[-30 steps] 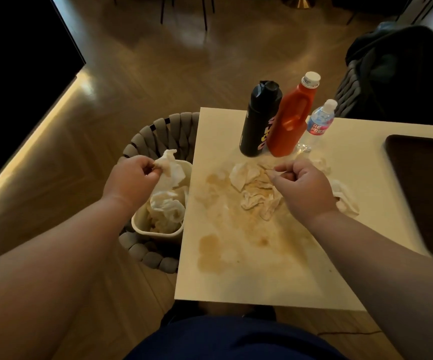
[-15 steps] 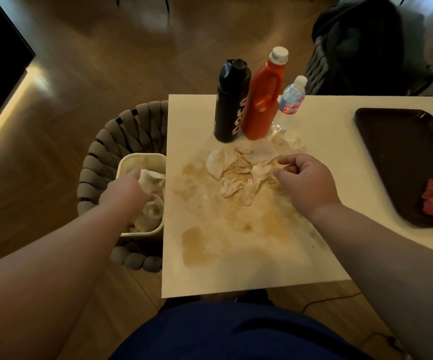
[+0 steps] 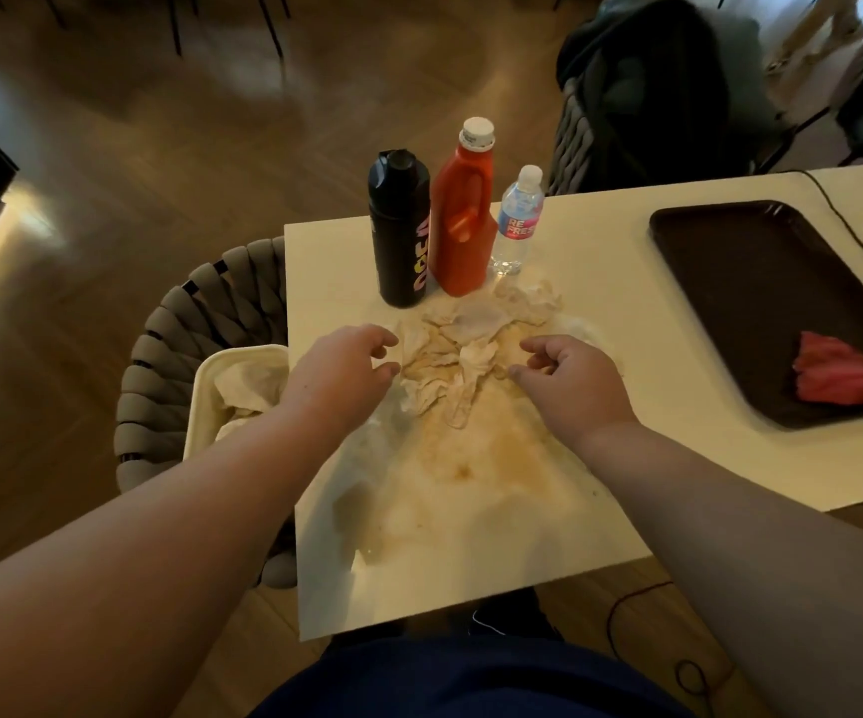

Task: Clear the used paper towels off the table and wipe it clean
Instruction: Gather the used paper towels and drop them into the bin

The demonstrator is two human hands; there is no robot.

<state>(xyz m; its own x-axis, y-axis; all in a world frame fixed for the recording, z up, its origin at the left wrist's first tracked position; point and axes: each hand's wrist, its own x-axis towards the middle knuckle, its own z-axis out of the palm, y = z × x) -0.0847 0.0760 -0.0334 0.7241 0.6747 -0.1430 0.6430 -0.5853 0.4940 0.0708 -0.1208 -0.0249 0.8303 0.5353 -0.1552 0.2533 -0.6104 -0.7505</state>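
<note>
**Both hands are flanking the heap of used towels**

The left hand is hovering low over the tabletop near its left edge. Its fingers are loosely bent and holding nothing, and the tips are just beside the left side of the used paper towels. The right hand is hovering at the other side in a similar claw shape, thumb and fingers apart, with nothing showing between them. Whether its tips are touching the paper, I cannot tell.

So the heap is lying directly between the two hands, slightly further toward the far edge than the knuckles, and both hands are about equally near to it. It is crumpled and brown-stained, and it is stretching slantwise, from a near-left end by the left hand to a far-right end by the water bottle.

I am judging that the coming move needs both hands to close inward from the two sides and then carry the heap leftward. The cream bin is standing off the left edge of the table, beside the left forearm, with towels lying in it.

A wide brown stain is spreading from the heap toward the near edge. Behind the heap, a black bottle and an orange jug are standing by the far edge. At the right, a dark tray is holding a pink cloth, well apart from the hands.
</note>
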